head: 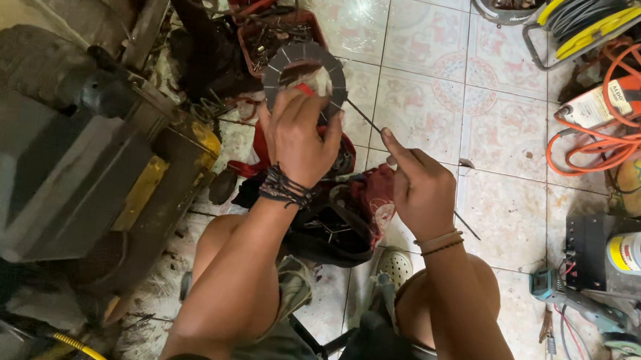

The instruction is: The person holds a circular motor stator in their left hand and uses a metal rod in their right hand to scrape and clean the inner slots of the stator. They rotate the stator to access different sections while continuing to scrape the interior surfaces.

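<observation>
Right hand (416, 184) pinches thin rod (367, 119), slanting up-left | left hand (299, 133) clamps grey ring (305, 74), facing camera

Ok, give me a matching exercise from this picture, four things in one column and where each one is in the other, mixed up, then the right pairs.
Things:
1. grey slotted ring
2. thin metal rod
3. orange cable
4. large dark machine

Places:
A. coiled on the floor, upper right
B. held up in the left hand
C. on the left side of the view
D. pinched in the right hand

Pairs: 1-B, 2-D, 3-A, 4-C
</observation>
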